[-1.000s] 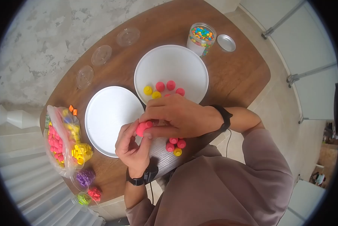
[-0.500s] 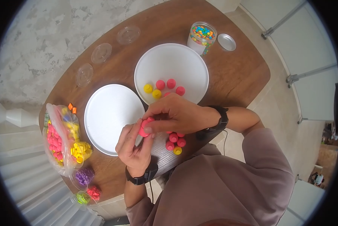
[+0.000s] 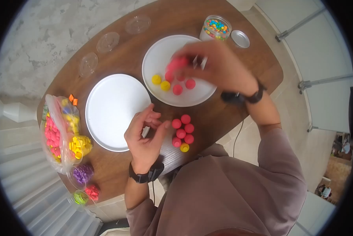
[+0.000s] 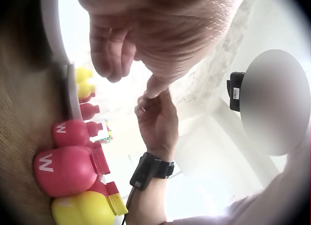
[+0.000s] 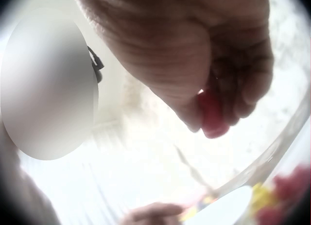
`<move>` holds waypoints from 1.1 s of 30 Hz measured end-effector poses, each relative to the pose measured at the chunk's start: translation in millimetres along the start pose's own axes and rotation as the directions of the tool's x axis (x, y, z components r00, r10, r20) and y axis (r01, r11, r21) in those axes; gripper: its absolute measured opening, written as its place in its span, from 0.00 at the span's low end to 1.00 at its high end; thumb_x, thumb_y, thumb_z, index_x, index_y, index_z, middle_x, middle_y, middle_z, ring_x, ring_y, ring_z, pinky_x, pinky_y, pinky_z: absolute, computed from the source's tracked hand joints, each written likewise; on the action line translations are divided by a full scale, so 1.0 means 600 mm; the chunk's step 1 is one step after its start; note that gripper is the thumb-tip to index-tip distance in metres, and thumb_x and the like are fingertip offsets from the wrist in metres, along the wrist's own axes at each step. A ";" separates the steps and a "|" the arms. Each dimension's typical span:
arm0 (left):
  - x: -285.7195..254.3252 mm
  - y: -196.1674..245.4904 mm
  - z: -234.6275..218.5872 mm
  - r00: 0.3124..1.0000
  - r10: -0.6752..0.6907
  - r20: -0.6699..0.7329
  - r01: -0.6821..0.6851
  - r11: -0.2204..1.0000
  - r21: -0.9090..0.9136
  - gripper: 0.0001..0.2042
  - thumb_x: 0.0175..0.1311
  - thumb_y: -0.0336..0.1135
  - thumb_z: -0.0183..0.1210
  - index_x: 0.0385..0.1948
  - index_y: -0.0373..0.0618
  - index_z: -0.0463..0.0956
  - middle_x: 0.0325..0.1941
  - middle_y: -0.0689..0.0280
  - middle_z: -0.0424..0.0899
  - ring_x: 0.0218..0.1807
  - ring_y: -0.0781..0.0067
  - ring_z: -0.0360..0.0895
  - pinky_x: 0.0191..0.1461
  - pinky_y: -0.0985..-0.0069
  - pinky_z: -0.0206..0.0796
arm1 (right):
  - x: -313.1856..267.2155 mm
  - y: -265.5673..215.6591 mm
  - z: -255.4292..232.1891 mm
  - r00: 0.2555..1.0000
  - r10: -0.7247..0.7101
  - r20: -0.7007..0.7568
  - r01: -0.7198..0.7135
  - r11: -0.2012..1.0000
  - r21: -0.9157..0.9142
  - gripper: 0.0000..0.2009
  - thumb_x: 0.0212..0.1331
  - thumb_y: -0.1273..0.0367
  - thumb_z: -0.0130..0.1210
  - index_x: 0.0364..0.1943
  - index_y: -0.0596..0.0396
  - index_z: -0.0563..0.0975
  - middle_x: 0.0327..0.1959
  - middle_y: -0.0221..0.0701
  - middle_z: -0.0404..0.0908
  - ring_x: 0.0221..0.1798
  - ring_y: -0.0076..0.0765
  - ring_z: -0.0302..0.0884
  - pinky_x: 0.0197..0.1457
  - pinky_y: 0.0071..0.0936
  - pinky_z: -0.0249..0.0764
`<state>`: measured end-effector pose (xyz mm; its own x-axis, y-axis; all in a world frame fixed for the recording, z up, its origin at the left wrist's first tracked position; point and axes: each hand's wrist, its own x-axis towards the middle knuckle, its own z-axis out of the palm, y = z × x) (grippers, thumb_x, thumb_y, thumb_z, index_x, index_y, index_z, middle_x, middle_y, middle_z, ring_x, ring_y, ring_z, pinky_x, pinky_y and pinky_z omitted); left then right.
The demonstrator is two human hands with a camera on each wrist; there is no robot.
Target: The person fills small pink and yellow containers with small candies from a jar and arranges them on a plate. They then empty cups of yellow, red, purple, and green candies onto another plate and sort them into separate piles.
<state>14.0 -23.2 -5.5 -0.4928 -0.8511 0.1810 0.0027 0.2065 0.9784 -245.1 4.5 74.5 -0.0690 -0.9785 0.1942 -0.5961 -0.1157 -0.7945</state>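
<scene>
In the head view the right hand (image 3: 215, 65), blurred, holds a pink bottle (image 3: 178, 63) above the back white plate (image 3: 156, 49). The right wrist view shows that bottle (image 5: 213, 115) pinched between thumb and fingers. Under it on the plate stand several pink bottles and two yellow ones (image 3: 156, 79). The left hand (image 3: 143, 135) hangs with bent, parted fingers and nothing between them, at the right edge of the other white plate (image 3: 113, 114). Right of it several pink bottles (image 3: 185, 118) and one yellow bottle (image 3: 184, 147) stand grouped; the left wrist view shows a white letter on a pink one (image 4: 68, 169).
At the left lies a plastic bag (image 3: 50, 133) of pink and yellow pieces, with cups of purple (image 3: 83, 173), red and green pieces below. Clear lids (image 3: 108, 42) lie along the far edge. A jar of colourful candies (image 3: 217, 28) stands at the back beside a metal lid (image 3: 240, 39).
The pink bottle has left the left hand; the right hand has carried it up and right over the back plate. The left hand has opened and stays near its place.
</scene>
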 end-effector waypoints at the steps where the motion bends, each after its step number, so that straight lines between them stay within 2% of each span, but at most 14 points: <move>1: 0.000 -0.003 -0.001 0.999 -0.008 0.039 0.006 0.998 0.065 0.23 0.55 0.17 0.67 0.56 0.35 0.79 0.42 0.63 0.84 0.37 0.80 0.79 0.44 0.80 0.72 | 0.005 0.022 -0.017 0.995 -0.040 -0.087 0.024 0.984 -0.177 0.10 0.61 0.66 0.65 0.40 0.58 0.84 0.31 0.37 0.86 0.32 0.37 0.84 0.37 0.31 0.77; 2: 0.001 -0.005 -0.002 0.997 -0.017 0.080 0.006 0.991 0.130 0.20 0.56 0.17 0.67 0.52 0.36 0.81 0.39 0.64 0.85 0.36 0.80 0.79 0.43 0.80 0.72 | 0.004 0.051 -0.032 0.999 0.002 -0.050 -0.019 0.941 -0.339 0.10 0.61 0.67 0.65 0.43 0.58 0.84 0.32 0.33 0.85 0.34 0.31 0.81 0.39 0.27 0.75; 4: 0.002 -0.001 0.001 0.995 -0.036 0.098 0.019 0.986 0.166 0.17 0.57 0.18 0.67 0.49 0.37 0.83 0.37 0.65 0.85 0.36 0.80 0.79 0.43 0.81 0.71 | -0.002 0.089 -0.046 0.994 0.105 0.040 -0.067 0.840 -0.538 0.10 0.60 0.67 0.64 0.41 0.59 0.83 0.34 0.39 0.84 0.36 0.41 0.82 0.41 0.33 0.76; 5: 0.003 0.001 0.002 0.992 -0.052 0.119 0.027 0.979 0.203 0.14 0.57 0.19 0.68 0.47 0.38 0.84 0.35 0.65 0.85 0.35 0.80 0.79 0.42 0.81 0.71 | -0.009 0.100 -0.044 0.993 0.108 0.043 -0.068 0.841 -0.537 0.10 0.60 0.67 0.64 0.41 0.59 0.83 0.34 0.39 0.84 0.36 0.41 0.82 0.41 0.33 0.76; 7: 0.004 0.002 0.004 0.990 -0.051 0.130 0.022 0.977 0.213 0.13 0.58 0.20 0.68 0.46 0.37 0.84 0.34 0.65 0.84 0.35 0.80 0.79 0.42 0.81 0.70 | -0.022 0.117 -0.035 0.979 0.085 0.185 0.026 0.848 -0.529 0.10 0.59 0.67 0.63 0.40 0.59 0.82 0.37 0.42 0.84 0.41 0.50 0.81 0.45 0.39 0.76; 11: 0.004 0.005 0.005 0.988 -0.041 0.150 0.008 0.976 0.217 0.12 0.58 0.20 0.67 0.44 0.36 0.84 0.33 0.64 0.84 0.35 0.78 0.79 0.42 0.81 0.70 | -0.033 0.124 -0.014 0.979 0.073 0.190 0.032 0.868 -0.495 0.11 0.58 0.67 0.62 0.41 0.58 0.82 0.38 0.41 0.84 0.43 0.52 0.81 0.47 0.41 0.75; 16: 0.003 0.005 0.006 0.986 -0.043 0.159 0.008 0.976 0.216 0.11 0.59 0.20 0.67 0.44 0.36 0.84 0.33 0.64 0.84 0.35 0.78 0.79 0.43 0.81 0.70 | -0.043 0.131 -0.008 0.993 0.004 0.121 0.050 0.894 -0.446 0.12 0.58 0.68 0.62 0.44 0.59 0.82 0.38 0.40 0.84 0.41 0.48 0.81 0.46 0.41 0.75; 20: 0.003 0.005 0.003 0.987 -0.061 0.147 0.029 0.976 0.215 0.11 0.59 0.20 0.66 0.44 0.36 0.84 0.34 0.64 0.84 0.34 0.79 0.78 0.42 0.81 0.70 | -0.076 0.059 -0.035 1.000 0.003 0.031 0.013 0.866 -0.501 0.14 0.58 0.69 0.63 0.47 0.59 0.82 0.36 0.38 0.83 0.38 0.45 0.81 0.43 0.39 0.75; 22: 0.003 0.002 0.002 0.987 -0.053 0.152 0.019 0.976 0.218 0.11 0.59 0.20 0.66 0.44 0.36 0.84 0.33 0.64 0.84 0.34 0.79 0.78 0.41 0.82 0.70 | -0.106 0.022 -0.030 0.975 0.129 0.180 -0.084 0.967 -0.241 0.15 0.59 0.67 0.63 0.49 0.55 0.82 0.35 0.36 0.83 0.37 0.46 0.81 0.42 0.40 0.76; 24: 0.001 0.001 0.005 0.985 -0.044 0.168 0.006 0.975 0.223 0.11 0.59 0.20 0.66 0.44 0.36 0.84 0.33 0.64 0.84 0.34 0.79 0.78 0.41 0.82 0.69 | -0.120 0.013 -0.001 0.908 -0.138 0.396 0.238 0.947 -0.215 0.14 0.60 0.68 0.63 0.49 0.53 0.81 0.34 0.35 0.82 0.36 0.47 0.81 0.39 0.40 0.76; 25: -0.001 0.002 0.006 0.984 -0.051 0.169 0.014 0.977 0.213 0.11 0.59 0.20 0.66 0.44 0.36 0.84 0.34 0.64 0.84 0.34 0.79 0.78 0.41 0.82 0.69 | -0.125 0.006 0.017 0.891 -0.094 0.443 0.228 0.938 -0.260 0.12 0.60 0.68 0.62 0.47 0.52 0.81 0.31 0.35 0.80 0.35 0.47 0.81 0.37 0.40 0.75; 26: -0.001 0.003 0.007 0.984 -0.055 0.168 0.020 0.979 0.205 0.11 0.60 0.20 0.66 0.44 0.36 0.84 0.34 0.64 0.84 0.33 0.80 0.78 0.41 0.82 0.69 | -0.129 0.007 0.031 0.892 -0.092 0.442 0.225 0.940 -0.258 0.12 0.60 0.68 0.62 0.47 0.52 0.81 0.31 0.35 0.80 0.35 0.47 0.81 0.37 0.40 0.75; 28: 0.000 0.004 0.006 0.984 -0.059 0.168 0.022 0.977 0.213 0.11 0.60 0.20 0.66 0.44 0.36 0.84 0.34 0.64 0.84 0.33 0.80 0.78 0.41 0.82 0.69 | -0.132 0.013 0.054 0.907 -0.036 0.419 0.224 0.885 -0.408 0.11 0.59 0.68 0.61 0.46 0.52 0.80 0.30 0.35 0.79 0.34 0.46 0.81 0.35 0.41 0.74; 33: 0.002 -0.004 0.002 0.984 -0.013 0.177 -0.030 0.972 0.235 0.10 0.60 0.21 0.66 0.43 0.36 0.84 0.35 0.62 0.86 0.31 0.78 0.81 0.35 0.81 0.72 | -0.126 0.020 0.066 0.884 -0.014 0.468 0.230 0.883 -0.408 0.12 0.60 0.69 0.59 0.48 0.51 0.79 0.34 0.35 0.80 0.34 0.47 0.82 0.34 0.41 0.74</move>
<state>12.1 -24.1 -7.9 -0.6391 -0.7547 0.1482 -0.1871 0.3395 0.9218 -215.3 70.7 27.6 0.3220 -0.9428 -0.0863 -0.8689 -0.2581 -0.4225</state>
